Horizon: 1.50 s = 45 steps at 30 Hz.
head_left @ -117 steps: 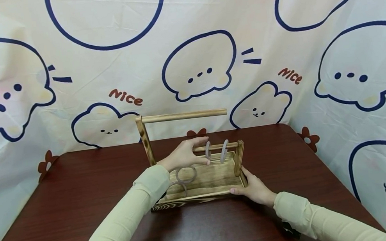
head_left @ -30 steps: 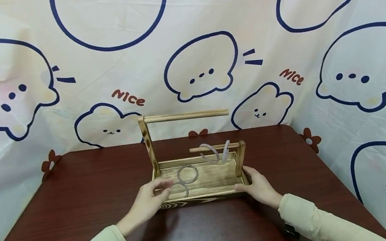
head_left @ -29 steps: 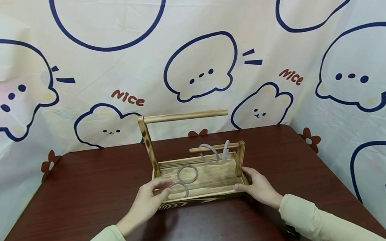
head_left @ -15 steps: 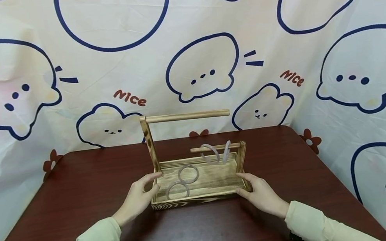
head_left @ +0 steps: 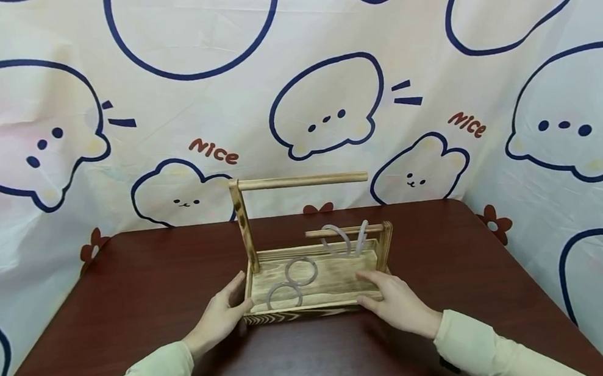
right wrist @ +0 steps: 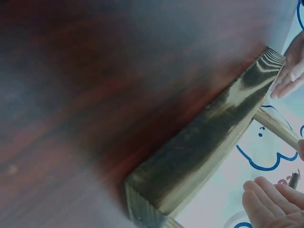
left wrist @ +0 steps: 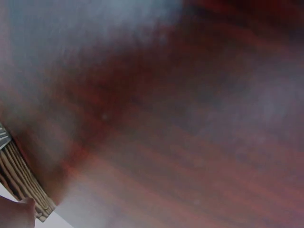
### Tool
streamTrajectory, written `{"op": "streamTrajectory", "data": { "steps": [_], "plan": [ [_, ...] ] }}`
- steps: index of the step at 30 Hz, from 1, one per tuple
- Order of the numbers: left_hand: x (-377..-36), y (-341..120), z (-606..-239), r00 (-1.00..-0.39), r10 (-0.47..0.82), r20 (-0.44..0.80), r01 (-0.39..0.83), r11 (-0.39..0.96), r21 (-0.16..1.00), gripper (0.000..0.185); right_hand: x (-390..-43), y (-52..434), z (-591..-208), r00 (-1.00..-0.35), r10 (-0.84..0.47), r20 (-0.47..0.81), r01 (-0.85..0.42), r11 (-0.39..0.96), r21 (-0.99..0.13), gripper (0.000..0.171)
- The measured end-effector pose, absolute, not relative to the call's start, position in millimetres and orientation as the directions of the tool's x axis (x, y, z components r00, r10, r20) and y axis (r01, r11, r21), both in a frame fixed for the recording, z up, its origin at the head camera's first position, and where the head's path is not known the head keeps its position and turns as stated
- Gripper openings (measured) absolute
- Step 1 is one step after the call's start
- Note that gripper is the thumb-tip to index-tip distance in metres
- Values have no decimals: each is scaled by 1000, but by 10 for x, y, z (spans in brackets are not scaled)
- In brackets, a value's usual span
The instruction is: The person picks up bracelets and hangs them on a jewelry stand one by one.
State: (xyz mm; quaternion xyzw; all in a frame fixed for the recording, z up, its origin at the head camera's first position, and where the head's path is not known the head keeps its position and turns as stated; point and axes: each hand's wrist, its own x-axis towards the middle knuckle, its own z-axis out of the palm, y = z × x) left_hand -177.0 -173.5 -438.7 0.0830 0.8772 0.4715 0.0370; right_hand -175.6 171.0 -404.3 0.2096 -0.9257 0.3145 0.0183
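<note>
Both hands have shifted against the wooden stand: the right hand (head_left: 402, 306) has come inward from the right end and over the front right part of the tray (head_left: 339, 281), while the left hand (head_left: 216, 319) has drawn back slightly from the left end. Fingers of both hands are loosely spread, thumbs apart, and neither hand grips a ring; whether the right thumb presses the front wall, or the left fingers touch the tray, I cannot tell.

The tray sits on the counter (head_left: 126, 304), with two rings lying flat in its left half, their rims touching or slightly overlapping. Two more, the left hanging ring (head_left: 347, 242) and the right hanging ring (head_left: 362, 237), are on the short rod (head_left: 314, 234); the long rod (head_left: 303, 181) above bears none.

Steadying the stand looks like the work in hand. It is best done low on the tray walls, with even, gentle pressure from both ends, since a jolt could send a ring off the short rod's free left end.

Against the earliest frame, the left hand has left the short rod, and the left hanging ring is turned to show more of its face.
</note>
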Motion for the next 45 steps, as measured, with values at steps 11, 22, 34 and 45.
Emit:
{"op": "streamTrajectory", "data": {
  "steps": [11, 22, 34, 45],
  "plan": [
    [-1752, -1685, -4438, -986, 166, -28, 62, 510, 858, 74, -1884, 1561, -4053, -879, -429, 208, -462, 661, -591, 47],
    [-1753, -1622, -4485, -985, 166, -39, 55, 529, 847, 81, -2024, 1350, -4169, -865, -475, 159, -479, 691, -541, 52],
    [-1781, -1620, -4508, -983, 180, -33, 66, 516, 854, 82, -2229, 1158, -4281, -819, -552, 156, -534, 634, -560, 47],
    [-1765, -1592, -4523, -986, 156, -55, 37, 532, 846, 82, -2444, 948, -4395, -742, -647, 174, -656, 648, -386, 55]
  ]
}}
